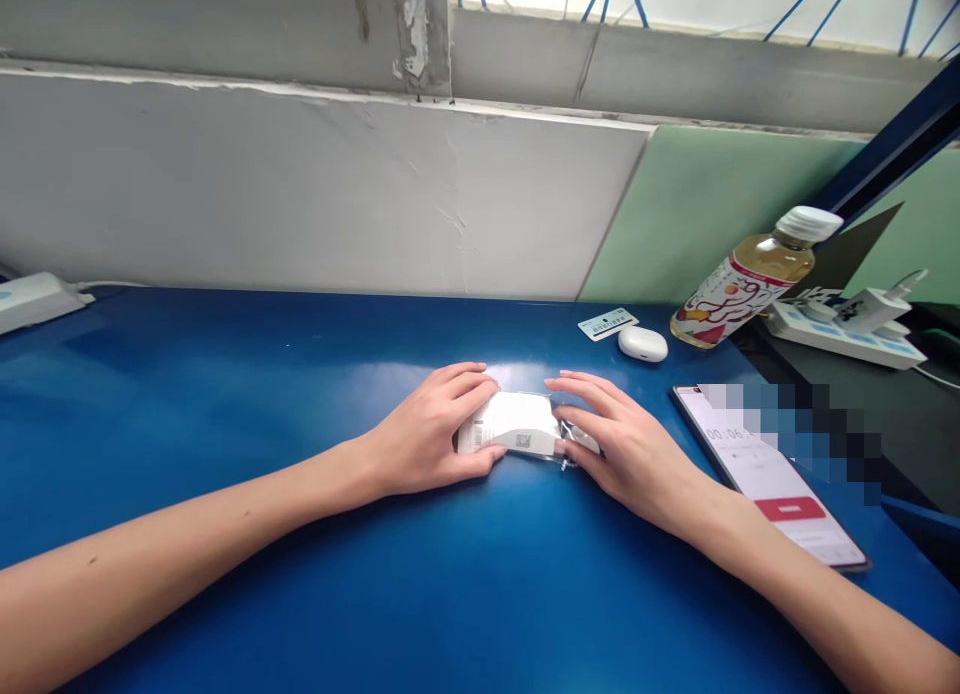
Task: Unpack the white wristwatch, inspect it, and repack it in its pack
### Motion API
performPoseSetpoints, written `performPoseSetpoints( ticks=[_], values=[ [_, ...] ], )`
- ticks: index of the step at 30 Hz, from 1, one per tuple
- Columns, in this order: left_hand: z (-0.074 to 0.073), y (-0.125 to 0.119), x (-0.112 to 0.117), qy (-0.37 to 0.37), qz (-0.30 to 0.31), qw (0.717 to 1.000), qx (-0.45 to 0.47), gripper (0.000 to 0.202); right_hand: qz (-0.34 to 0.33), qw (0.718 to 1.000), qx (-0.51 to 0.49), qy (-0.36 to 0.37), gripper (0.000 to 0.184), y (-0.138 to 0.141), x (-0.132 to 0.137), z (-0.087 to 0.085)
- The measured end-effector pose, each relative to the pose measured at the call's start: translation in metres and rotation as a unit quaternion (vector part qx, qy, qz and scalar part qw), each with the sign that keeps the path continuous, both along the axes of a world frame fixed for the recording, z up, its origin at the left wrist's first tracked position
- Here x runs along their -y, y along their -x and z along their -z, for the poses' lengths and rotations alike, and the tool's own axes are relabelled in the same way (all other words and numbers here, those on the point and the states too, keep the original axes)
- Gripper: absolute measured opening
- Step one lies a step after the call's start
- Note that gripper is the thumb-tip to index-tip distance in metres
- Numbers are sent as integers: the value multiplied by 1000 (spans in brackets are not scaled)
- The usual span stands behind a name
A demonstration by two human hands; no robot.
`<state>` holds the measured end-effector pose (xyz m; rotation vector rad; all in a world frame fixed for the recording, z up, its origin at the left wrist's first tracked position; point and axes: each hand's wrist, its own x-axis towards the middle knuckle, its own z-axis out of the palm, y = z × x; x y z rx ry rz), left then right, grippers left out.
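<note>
A small white box (514, 424) with printed labels lies on the blue table (300, 394), between my two hands. My left hand (431, 434) grips its left end, fingers over the top and thumb against the near side. My right hand (622, 444) rests against the box's right end with fingers stretched out, touching a bit of clear wrapping (574, 444) there.
To the right lie a smartphone (772, 484) with a lit screen, a white earbud case (643, 343), a small card (607, 323) and a tilted drink bottle (750, 279). A power strip (847, 334) with a charger sits at far right, another white strip (34, 299) at far left. A wall runs behind.
</note>
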<state>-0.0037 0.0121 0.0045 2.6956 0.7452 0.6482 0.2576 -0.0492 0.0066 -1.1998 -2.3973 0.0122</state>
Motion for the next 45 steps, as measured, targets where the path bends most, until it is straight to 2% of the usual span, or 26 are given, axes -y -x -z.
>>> performPoseSetpoints(
  ticks=[5,10,14,17,23,31,38,42,45],
  values=[
    [-1,-1,2,-43,-35,998,2,46,10,999,42,-9,14,-10,-5,-9],
    [-2,-2,4,-50,-62,997,-1,43,9,997,74,0,11,-24,-9,-12],
    [-3,-2,2,-36,-55,998,4,42,24,996,82,10,9,-24,-7,-16],
    [-3,-2,2,-30,-46,998,9,42,44,997,60,-6,17,-18,-4,-19],
    [-3,-2,2,-24,-23,999,11,45,22,998,54,24,29,-7,-2,-10],
    [-4,-1,2,-16,-39,999,3,43,64,996,60,16,15,-8,-1,-13],
    [-3,-1,1,5,-25,1000,0,43,28,998,48,27,22,-7,-3,-3],
    [-3,-1,2,13,-44,999,-19,38,76,997,26,-17,22,-9,-5,-1],
    [-3,-1,2,19,-53,998,-20,37,132,990,-30,-47,26,-11,-7,-5]
  ],
)
